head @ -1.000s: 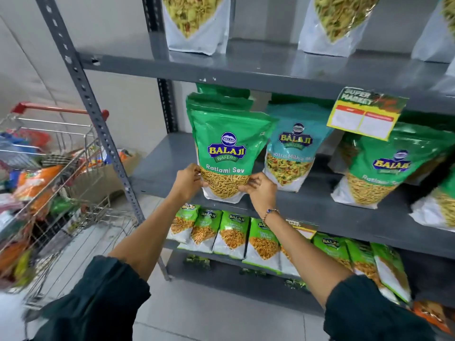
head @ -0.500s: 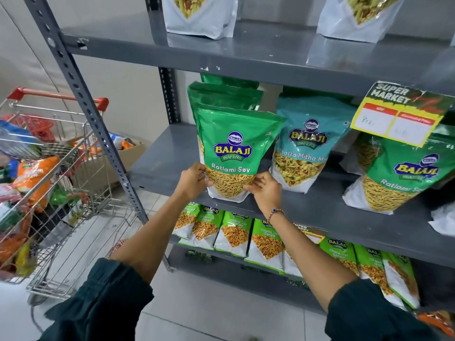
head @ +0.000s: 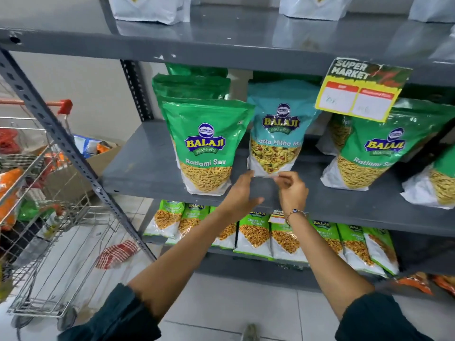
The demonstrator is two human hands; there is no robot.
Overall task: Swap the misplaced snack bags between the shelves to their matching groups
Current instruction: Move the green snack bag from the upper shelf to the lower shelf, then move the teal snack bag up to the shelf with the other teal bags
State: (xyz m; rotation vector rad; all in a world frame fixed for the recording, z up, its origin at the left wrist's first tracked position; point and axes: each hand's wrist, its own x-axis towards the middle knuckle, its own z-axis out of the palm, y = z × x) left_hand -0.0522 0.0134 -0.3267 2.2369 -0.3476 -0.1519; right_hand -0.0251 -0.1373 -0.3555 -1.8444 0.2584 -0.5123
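Note:
A teal Khatta Mitha Mix bag stands on the middle grey shelf between green Ratlami Sev bags, one on its left and one on its right. My left hand has its fingers spread, with the fingertips touching the teal bag's bottom left corner. My right hand is curled just under the bag's bottom edge, blurred, so its grip is unclear. White-bottomed bags stand on the top shelf. Light green Chana Jor Garam bags line the lower shelf.
A yellow supermarket price tag hangs from the upper shelf edge at the right. A wire shopping cart with snack packs stands at the left, beside the slanted shelf post. A cardboard box and a checked cloth lie on the floor.
Both hands let go of the green Ratlami Sev bag, which now stands on the shelf, and moved right to the bottom of the teal bag. The view moved closer.

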